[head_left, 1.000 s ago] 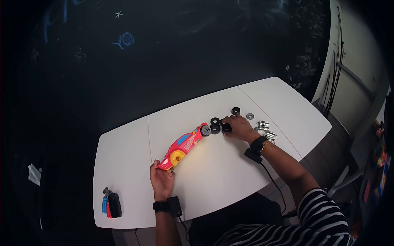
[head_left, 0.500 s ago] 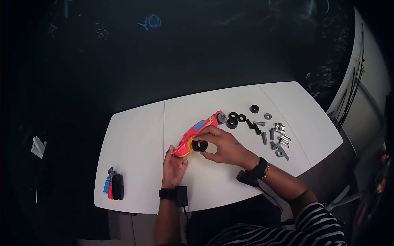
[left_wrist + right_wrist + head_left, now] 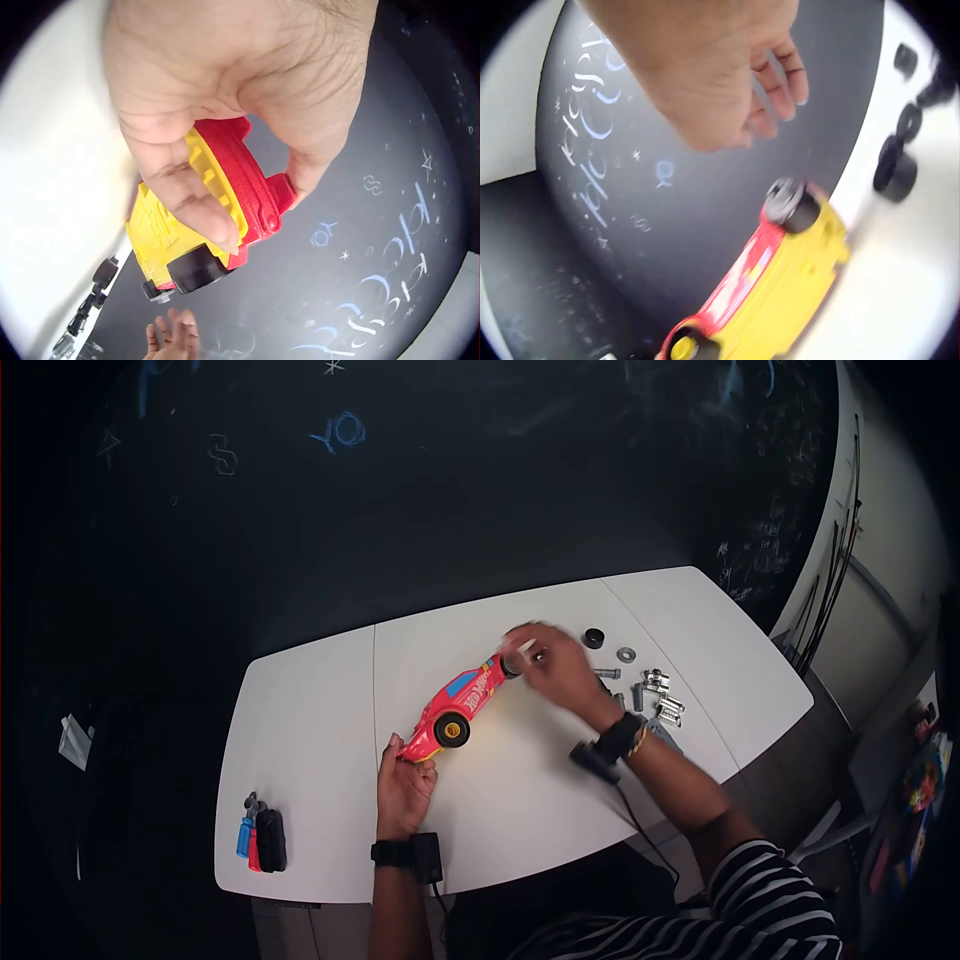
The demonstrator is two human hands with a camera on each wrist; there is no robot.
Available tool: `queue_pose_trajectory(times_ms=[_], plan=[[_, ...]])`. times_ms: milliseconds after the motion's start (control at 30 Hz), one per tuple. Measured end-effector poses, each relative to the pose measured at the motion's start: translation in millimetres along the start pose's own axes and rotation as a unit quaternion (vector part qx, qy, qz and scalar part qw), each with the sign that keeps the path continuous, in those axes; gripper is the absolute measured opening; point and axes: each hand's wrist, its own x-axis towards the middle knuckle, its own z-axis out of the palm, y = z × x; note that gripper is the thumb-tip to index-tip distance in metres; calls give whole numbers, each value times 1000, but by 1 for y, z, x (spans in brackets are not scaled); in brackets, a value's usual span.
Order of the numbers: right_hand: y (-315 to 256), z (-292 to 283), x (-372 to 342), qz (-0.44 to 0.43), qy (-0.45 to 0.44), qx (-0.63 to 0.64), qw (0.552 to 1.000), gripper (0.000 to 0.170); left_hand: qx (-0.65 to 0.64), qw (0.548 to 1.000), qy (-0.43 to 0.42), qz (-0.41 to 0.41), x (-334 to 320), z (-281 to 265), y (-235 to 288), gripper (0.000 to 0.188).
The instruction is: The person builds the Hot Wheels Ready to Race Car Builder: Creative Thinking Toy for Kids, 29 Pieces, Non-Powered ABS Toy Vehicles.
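My left hand [image 3: 405, 792] grips one end of a red toy car [image 3: 435, 728] with a yellow underside [image 3: 154, 225], thumb on one side and fingers on the other. A black tyre [image 3: 453, 731] sits round a yellow hub near that end. At the far end is a wheel with a grey hub [image 3: 783, 199]. My right hand [image 3: 562, 672] is over that far end in the head view, slightly blurred. In the right wrist view its fingers [image 3: 784, 97] are loosely bent, apart from the car, with nothing between them.
Black tyres [image 3: 897, 177] lie on the white table [image 3: 310, 760] beyond the car. Right of them are a lone tyre [image 3: 593, 638], a grey ring [image 3: 626, 655], grey pegs [image 3: 638, 698] and silver parts [image 3: 669, 710]. Blue- and red-handled tools [image 3: 244, 838] and a black case [image 3: 270, 840] lie at left.
My right hand took a black tyre from the group to the car's near hub, let go of it there, and moved back toward the far wheel. The left hand keeps its grip.
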Motion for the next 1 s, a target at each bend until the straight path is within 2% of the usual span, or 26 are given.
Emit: queue_pose_trajectory(times_ms=[67,133,233,333,500,600,667,700,767,867,1000], plan=[[41,-23,19,-1,28,-124,992,35,-4,1000,2,3,0,-2,0,26],[93,-43,22,16,-51,-288,956,41,-9,1000,1,8,1,-1,1,26],[116,-51,20,79,-154,-291,941,60,-11,1000,5,6,1,-1,1,27],[121,-46,16,81,-167,-247,951,62,-17,1000,20,-11,3,-3,2,24],[139,-34,21,66,-164,-247,953,63,-12,1000,23,-8,0,1,2,24],[119,-43,19,67,-147,-262,952,58,-14,999,28,-5,-1,0,2,24],[85,-48,15,4,-43,-160,986,56,-8,1000,29,2,0,0,2,24],[61,-44,9,0,-20,-100,995,52,-1,1000,29,7,0,0,1,24],[17,-32,-5,-52,-42,78,995,47,-6,1000,30,1,1,3,2,24],[-55,-11,-32,-145,-120,69,980,43,-3,1000,28,-8,0,0,2,24],[-66,26,-49,-167,-163,50,971,47,3,1000,28,6,-2,1,2,24]])
